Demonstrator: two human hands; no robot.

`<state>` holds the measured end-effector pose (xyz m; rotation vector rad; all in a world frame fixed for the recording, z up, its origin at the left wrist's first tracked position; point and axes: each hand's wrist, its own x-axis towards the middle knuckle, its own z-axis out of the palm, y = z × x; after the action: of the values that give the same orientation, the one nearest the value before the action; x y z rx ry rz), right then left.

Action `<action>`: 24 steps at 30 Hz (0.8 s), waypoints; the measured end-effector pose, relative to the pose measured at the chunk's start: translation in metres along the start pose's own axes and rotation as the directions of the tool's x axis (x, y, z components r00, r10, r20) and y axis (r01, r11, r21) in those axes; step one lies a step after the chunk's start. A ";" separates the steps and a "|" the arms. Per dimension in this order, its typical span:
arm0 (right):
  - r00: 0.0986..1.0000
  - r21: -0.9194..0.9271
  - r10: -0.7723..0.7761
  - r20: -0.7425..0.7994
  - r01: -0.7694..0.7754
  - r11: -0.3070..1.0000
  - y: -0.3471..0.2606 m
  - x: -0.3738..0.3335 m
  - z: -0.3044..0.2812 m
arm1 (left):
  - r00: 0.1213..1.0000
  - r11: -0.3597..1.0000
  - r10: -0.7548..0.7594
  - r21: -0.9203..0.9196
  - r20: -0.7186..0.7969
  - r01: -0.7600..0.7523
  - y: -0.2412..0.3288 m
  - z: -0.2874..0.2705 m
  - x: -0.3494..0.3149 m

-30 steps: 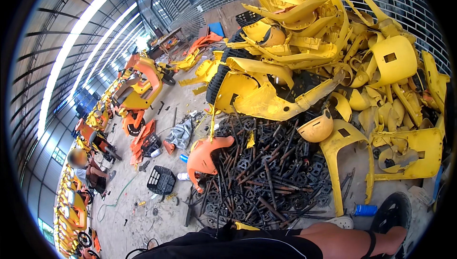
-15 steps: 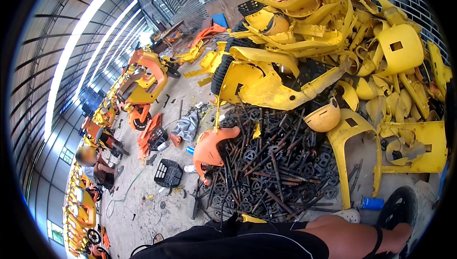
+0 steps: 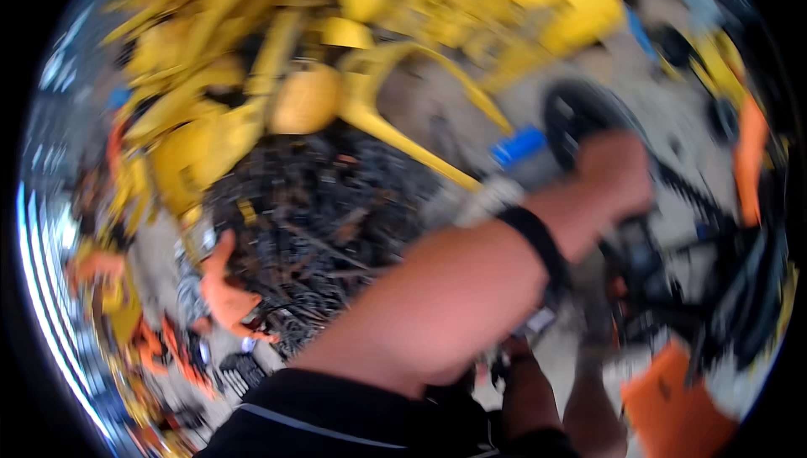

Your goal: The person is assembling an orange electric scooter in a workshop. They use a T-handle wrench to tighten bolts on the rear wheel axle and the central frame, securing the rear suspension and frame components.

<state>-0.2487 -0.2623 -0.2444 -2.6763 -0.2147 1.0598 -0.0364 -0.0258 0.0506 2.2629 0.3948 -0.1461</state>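
- The left hand [image 3: 620, 168] is lying at the edge of a black wheel [image 3: 568, 110], the two overlapping in view; blur is hiding the fingers, so I cannot tell whether they are gripping it or only resting there
- The black wheel is lying on the floor toward the upper right, just beside a blue can [image 3: 519, 147]
- A black strap [image 3: 538, 243] is circling the left forearm, which is crossing the middle of the view from a black sleeve [image 3: 319, 414]
- I am not making out the right hand surely enough to tell its state
- A yellow arched panel [image 3: 420, 155] is leaning near the can, with a yellow dome [image 3: 307, 98] sitting close by
- A heap of dark metal parts [image 3: 311, 206] is spreading beyond the forearm, an orange curved panel [image 3: 227, 296] lying at its left edge
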 end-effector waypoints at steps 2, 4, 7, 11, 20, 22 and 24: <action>0.956 0.010 0.282 0.077 -0.284 0.959 0.053 0.001 0.035 | 0.987 0.993 0.080 -0.094 0.143 -0.067 0.008 0.011 0.025; 0.895 0.008 0.388 0.218 -0.399 0.917 0.079 -0.005 0.070 | 0.987 0.996 0.068 0.046 0.146 -0.075 0.006 0.006 0.031; 0.829 0.025 0.445 0.339 -0.481 0.876 0.104 -0.023 0.105 | 0.988 0.998 0.060 0.019 0.139 -0.064 0.019 -0.006 0.014; 0.774 0.080 0.506 0.382 -0.573 0.816 0.139 -0.042 0.144 | 0.972 0.976 0.068 -0.216 0.226 -0.018 0.025 0.021 0.018; 0.683 0.461 0.721 0.117 -0.680 0.570 0.099 -0.033 0.108 | 0.962 0.897 -0.089 -0.398 0.260 0.191 0.017 0.024 0.023; 0.717 0.541 0.696 0.042 -0.602 0.587 0.102 -0.025 0.112 | 0.966 0.890 -0.067 -0.422 0.250 0.171 0.021 0.024 0.025; 0.790 0.608 0.610 -0.055 -0.458 0.648 0.111 -0.012 0.123 | 0.965 0.877 -0.052 -0.450 0.258 0.168 0.024 0.025 0.031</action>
<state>-0.3374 -0.3495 -0.3549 -2.2909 0.8844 0.7178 0.0014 -0.0527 0.0440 1.7195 0.3835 -0.3416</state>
